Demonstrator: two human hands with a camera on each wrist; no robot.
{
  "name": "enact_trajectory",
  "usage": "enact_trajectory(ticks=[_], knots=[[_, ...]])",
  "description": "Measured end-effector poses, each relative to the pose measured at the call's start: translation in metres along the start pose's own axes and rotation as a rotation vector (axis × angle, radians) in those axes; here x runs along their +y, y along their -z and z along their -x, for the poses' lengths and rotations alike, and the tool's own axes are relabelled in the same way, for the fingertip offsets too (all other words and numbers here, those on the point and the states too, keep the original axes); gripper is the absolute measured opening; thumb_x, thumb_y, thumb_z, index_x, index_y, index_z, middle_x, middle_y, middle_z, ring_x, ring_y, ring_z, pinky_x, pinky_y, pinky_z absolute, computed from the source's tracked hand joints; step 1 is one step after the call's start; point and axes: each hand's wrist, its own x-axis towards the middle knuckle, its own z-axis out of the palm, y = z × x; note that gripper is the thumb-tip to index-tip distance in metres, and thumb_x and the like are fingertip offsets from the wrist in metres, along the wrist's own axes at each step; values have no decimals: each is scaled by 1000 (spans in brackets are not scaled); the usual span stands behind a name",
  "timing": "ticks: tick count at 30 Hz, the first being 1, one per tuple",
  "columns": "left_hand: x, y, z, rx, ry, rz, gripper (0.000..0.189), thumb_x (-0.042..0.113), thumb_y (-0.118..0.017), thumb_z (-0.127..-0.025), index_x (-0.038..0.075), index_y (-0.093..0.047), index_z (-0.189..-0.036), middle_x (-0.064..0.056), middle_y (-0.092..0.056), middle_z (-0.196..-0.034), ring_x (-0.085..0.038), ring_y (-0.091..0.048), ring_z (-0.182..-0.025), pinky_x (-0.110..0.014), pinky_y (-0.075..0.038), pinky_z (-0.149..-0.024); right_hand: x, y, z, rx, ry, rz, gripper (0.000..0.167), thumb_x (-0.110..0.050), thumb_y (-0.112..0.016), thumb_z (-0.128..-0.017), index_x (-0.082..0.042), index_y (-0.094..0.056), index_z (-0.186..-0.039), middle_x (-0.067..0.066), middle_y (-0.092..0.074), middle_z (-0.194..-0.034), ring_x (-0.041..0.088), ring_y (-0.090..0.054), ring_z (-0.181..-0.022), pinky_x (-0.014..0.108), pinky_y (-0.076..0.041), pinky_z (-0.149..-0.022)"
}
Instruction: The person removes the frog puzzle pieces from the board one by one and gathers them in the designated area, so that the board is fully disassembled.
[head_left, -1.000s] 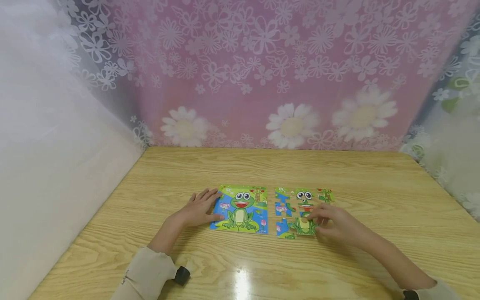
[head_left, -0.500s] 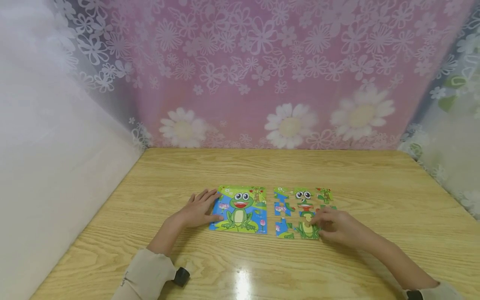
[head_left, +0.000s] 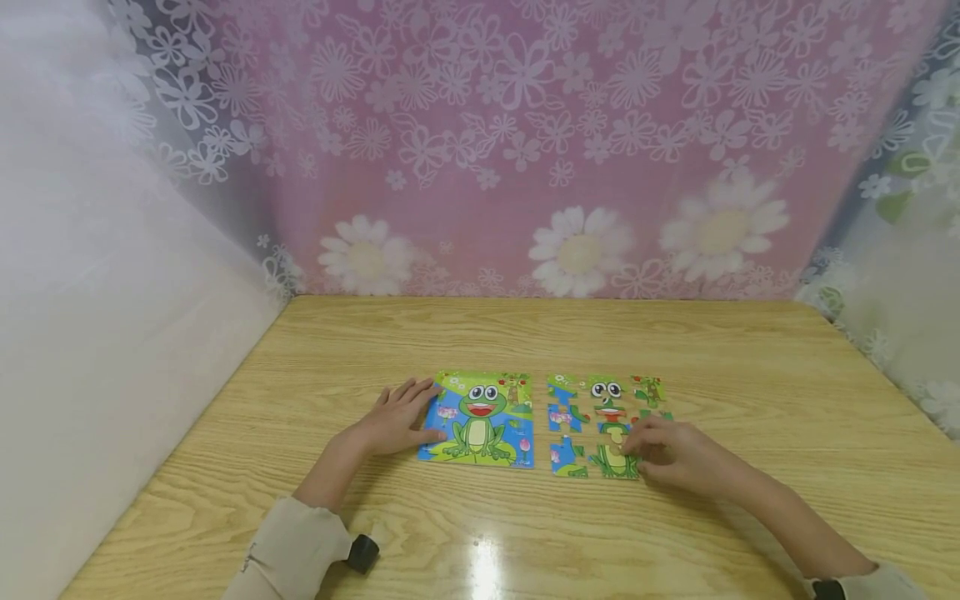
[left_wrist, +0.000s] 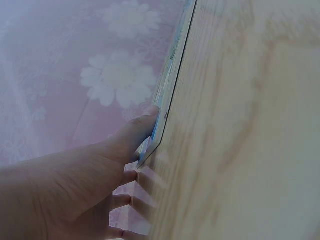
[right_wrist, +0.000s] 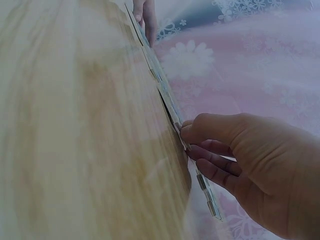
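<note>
A square frog puzzle board (head_left: 480,421) lies on the table, its picture whole. My left hand (head_left: 386,421) rests at its left side with spread fingers, the thumb lying over the edge, as the left wrist view also shows. To the right, loose jigsaw pieces (head_left: 567,418) of the same frog picture lie in spaced rows. My right hand (head_left: 678,454) pinches the puzzle piece with the frog's belly and legs (head_left: 615,462) at its right side, between thumb and fingers. The hand hides whatever lies at the lower right of the pieces.
The wooden table (head_left: 480,333) runs back to a pink flowered curtain (head_left: 480,150). A white sheet (head_left: 127,292) hangs along the left side. Another flowered cloth (head_left: 907,275) borders the right side.
The right hand has moved slightly right and toward me with the belly-and-legs piece, then stayed almost still over the last half second. The left hand stays at the board.
</note>
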Motion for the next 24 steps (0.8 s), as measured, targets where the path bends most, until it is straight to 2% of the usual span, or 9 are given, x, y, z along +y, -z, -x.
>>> enact_trajectory(ticks=[24], knots=[[-3, -2, -2, 6, -17, -2, 80, 52, -54, -88, 9, -23, -147, -13, -15, -150, -35, -6, -136, -59, -2, -103, 2, 3, 1, -40, -29, 26, 28, 3, -69, -78, -15, -64, -100, -4, -55, -102, 11, -56, -87, 26, -50, -69]])
